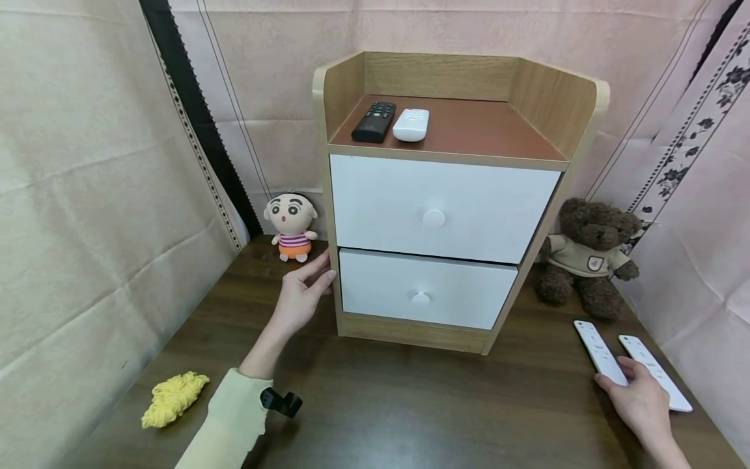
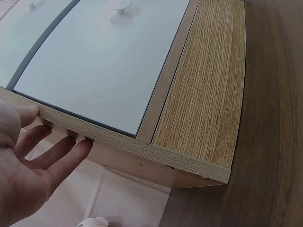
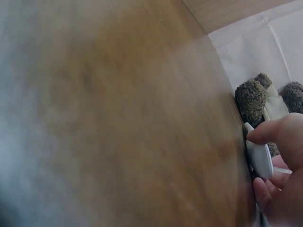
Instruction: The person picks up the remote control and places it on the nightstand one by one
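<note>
Beside a small wooden cabinet (image 1: pixel 413 332) with two white drawers, my left hand (image 1: pixel 297 301) touches the left side panel. In the left wrist view its fingers (image 2: pixel 71 158) extend against that panel, with the thumb at the front edge. On the right, my right hand (image 1: pixel 643 398) grips the near end of a white remote control (image 1: pixel 599 350) between thumb and fingers. The right wrist view shows this remote (image 3: pixel 259 158) edge-on, partly covered by the hand. A second white remote control (image 1: pixel 653 368) lies just right of it, partly behind the hand.
On the cabinet's top shelf (image 1: pixel 480 127) lie a black remote (image 1: pixel 375 122) and a white remote (image 1: pixel 411 125). A cartoon boy doll (image 1: pixel 291 225) stands left of the cabinet, a brown teddy bear (image 1: pixel 592 254) sits right. A yellow yarn bundle (image 1: pixel 174 398) lies front left. Curtains enclose the table.
</note>
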Demonstrator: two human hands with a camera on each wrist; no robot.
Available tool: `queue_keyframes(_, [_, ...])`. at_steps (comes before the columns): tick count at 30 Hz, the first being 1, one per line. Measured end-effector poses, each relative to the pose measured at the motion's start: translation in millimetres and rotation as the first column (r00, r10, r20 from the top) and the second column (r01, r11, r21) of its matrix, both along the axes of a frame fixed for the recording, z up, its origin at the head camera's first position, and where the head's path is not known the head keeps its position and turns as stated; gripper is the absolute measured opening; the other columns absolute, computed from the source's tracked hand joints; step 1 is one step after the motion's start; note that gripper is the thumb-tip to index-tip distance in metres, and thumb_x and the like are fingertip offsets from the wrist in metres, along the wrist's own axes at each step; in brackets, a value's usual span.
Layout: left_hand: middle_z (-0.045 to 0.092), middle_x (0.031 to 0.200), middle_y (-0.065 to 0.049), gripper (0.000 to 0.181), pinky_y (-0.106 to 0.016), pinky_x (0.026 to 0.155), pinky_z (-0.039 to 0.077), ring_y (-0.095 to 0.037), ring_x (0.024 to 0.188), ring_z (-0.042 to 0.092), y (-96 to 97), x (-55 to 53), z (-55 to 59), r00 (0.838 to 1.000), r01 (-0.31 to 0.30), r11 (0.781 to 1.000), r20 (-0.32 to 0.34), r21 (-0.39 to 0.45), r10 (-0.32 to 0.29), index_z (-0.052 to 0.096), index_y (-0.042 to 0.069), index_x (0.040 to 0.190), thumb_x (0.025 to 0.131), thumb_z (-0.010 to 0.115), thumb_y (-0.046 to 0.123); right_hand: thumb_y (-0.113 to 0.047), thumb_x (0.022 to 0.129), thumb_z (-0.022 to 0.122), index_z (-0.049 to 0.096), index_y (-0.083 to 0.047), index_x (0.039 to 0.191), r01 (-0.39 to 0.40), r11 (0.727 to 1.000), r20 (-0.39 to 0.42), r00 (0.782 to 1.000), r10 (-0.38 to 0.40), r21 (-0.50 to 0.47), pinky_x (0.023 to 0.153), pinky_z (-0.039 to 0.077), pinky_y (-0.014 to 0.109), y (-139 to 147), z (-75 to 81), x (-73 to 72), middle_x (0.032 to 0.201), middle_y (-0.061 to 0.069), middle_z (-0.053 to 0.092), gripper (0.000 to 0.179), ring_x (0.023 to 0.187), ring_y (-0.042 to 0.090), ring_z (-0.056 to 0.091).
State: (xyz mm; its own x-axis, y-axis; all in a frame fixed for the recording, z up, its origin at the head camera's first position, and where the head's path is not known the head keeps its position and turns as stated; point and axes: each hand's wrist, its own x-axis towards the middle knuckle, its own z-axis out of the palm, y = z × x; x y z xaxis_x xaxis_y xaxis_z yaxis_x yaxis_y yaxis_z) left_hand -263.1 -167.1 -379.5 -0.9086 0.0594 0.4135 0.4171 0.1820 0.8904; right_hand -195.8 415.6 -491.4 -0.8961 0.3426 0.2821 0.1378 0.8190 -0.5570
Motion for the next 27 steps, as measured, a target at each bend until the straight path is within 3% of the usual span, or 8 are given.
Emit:
queue_keyframes(13, [0.058,0.143,-0.017,0.047,-0.057,0.086,0.057,-0.031,0.120,0.063,0.6,0.1,-0.3,1.000,-0.002,1.000,-0.002,0.009,0.002,0.053,0.003,0.148,0.102,0.061,0.002,-0.018,0.087,0.074,0.059,0.013,0.124,0.089,0.995,0.062,0.994,-0.086,-0.040,0.089,0.037,0.061,-3.1,4.8,-1.0,0.126,0.039,0.058,0.051,0.112,0.059,0.051])
queue_keyframes(20, [0.059,0.143,-0.017,0.047,-0.034,0.080,0.062,-0.030,0.119,0.063,0.8,0.1,0.1,1.000,-0.003,1.000,-0.008,0.009,0.003,0.053,0.003,0.148,0.102,0.062,0.002,-0.020,0.089,0.074,0.058,0.013,0.128,0.130,0.989,0.092,0.988,-0.124,-0.065,0.094,0.034,0.062,-3.1,7.5,1.1,0.130,0.042,0.051,0.054,0.117,0.061,0.047])
queue_keyframes(27, [0.059,0.143,-0.017,0.046,-0.033,0.081,0.062,-0.029,0.120,0.062,1.4,-1.3,-2.0,1.000,-0.001,1.000,-0.013,0.021,0.001,0.053,0.002,0.147,0.102,0.061,0.003,-0.021,0.089,0.073,0.057,0.015,0.128,0.188,0.976,0.111,0.978,-0.176,-0.105,0.100,0.032,0.064,-2.0,10.5,5.7,0.130,0.044,0.050,0.056,0.118,0.062,0.044])
